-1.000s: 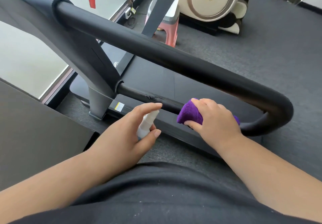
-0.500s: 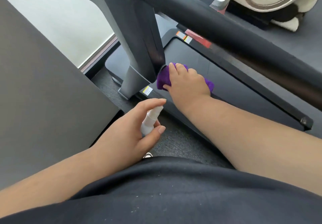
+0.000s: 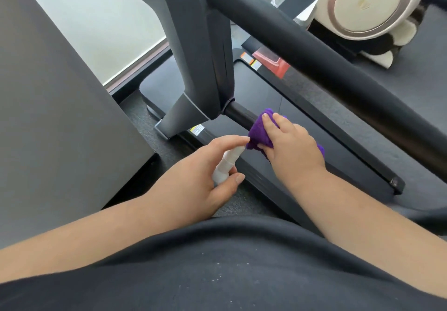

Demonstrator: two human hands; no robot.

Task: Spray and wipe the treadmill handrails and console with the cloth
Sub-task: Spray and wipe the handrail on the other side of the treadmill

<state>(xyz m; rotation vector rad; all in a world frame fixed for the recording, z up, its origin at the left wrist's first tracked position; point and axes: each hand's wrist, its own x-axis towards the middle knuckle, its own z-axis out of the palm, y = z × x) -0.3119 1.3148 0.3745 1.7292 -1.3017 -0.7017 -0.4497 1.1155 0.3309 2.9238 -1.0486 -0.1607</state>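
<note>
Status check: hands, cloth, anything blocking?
Left hand holds spray bottle. Right hand presses cloth on lower rail by upright. Nothing blocking.

No legible text. Small yellow-white sticker (image 3: 197,130) on treadmill upright base (image 3: 186,114), orange-white label (image 3: 251,61) on deck: print too small.

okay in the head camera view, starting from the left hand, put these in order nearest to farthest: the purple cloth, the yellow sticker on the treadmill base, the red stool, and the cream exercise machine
From the left hand, which holds the spray bottle:
1. Purple cloth, just right of its index fingertip, under the right hand.
2. Yellow sticker, ahead on the treadmill base by the upright's foot.
3. Red stool, farther ahead, partly behind the upper handrail.
4. Cream exercise machine, at the far upper right.
</note>
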